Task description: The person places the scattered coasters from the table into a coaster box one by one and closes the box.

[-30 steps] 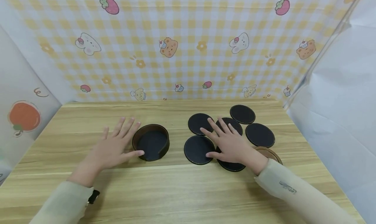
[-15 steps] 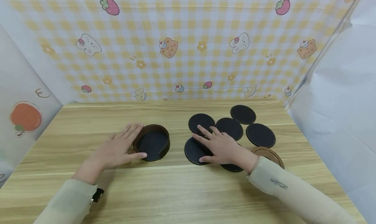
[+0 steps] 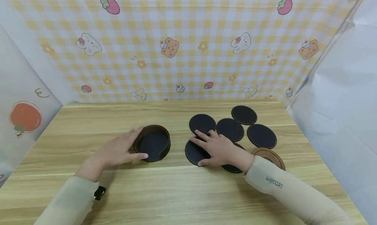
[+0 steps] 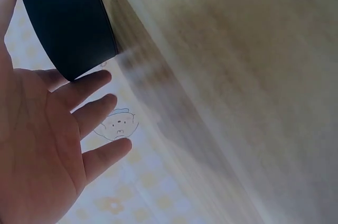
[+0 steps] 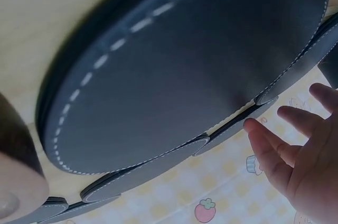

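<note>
Left hand [image 3: 116, 149]: thumb and fingers apart, flanking the round holder [image 3: 167, 149] left of frame center, not really clamped
Right hand [image 3: 221, 149]: fingers spread over a dark coaster [image 3: 193, 152] just below center; can't tell if touching
Coaster step: looks like lining up a pickup
Next move: probably needs a rim pinch

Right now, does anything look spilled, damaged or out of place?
Nothing stands out: the black coasters lie flat and the round holder sits upright. The brown round piece is partly hidden behind the right sleeve.
</note>
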Demonstrator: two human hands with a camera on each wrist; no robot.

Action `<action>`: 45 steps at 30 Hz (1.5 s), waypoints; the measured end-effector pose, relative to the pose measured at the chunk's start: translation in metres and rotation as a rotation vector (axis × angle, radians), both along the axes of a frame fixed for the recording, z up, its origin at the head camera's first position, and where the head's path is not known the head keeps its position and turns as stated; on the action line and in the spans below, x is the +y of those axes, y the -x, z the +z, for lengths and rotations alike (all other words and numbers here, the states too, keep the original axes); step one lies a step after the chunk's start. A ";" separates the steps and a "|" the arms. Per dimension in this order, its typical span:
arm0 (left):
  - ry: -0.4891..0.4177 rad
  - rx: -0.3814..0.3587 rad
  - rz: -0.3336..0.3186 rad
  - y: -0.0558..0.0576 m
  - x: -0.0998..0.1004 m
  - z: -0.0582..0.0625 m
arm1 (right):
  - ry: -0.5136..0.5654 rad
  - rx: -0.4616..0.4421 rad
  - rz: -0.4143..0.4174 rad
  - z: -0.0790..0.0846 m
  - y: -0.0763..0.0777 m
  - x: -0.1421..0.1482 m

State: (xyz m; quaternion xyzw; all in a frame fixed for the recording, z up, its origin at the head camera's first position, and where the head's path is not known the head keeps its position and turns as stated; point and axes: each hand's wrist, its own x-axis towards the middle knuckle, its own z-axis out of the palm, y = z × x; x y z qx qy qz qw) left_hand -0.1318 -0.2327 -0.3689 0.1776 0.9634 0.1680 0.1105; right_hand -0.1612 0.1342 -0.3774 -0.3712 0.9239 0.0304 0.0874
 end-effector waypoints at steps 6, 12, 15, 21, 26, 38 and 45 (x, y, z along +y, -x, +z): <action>-0.064 -0.048 -0.007 0.004 0.000 -0.001 | 0.002 -0.022 0.008 0.000 0.001 -0.001; -0.100 -0.070 0.000 0.006 0.000 -0.002 | -0.012 -0.047 0.006 0.000 0.001 -0.002; -0.103 -0.070 0.001 0.007 -0.001 -0.002 | -0.015 -0.061 0.006 0.000 0.001 -0.003; -0.119 -0.056 -0.003 0.010 -0.001 -0.005 | -0.001 -0.065 0.012 0.001 0.003 -0.004; -0.134 -0.066 0.004 0.011 -0.002 -0.005 | 0.016 -0.056 0.031 0.003 0.003 -0.005; -0.195 -0.110 -0.008 0.015 -0.006 0.000 | 0.073 -0.038 0.040 0.013 0.003 -0.004; -0.214 -0.119 0.006 0.016 -0.007 -0.002 | 0.115 -0.010 0.061 0.017 0.003 -0.008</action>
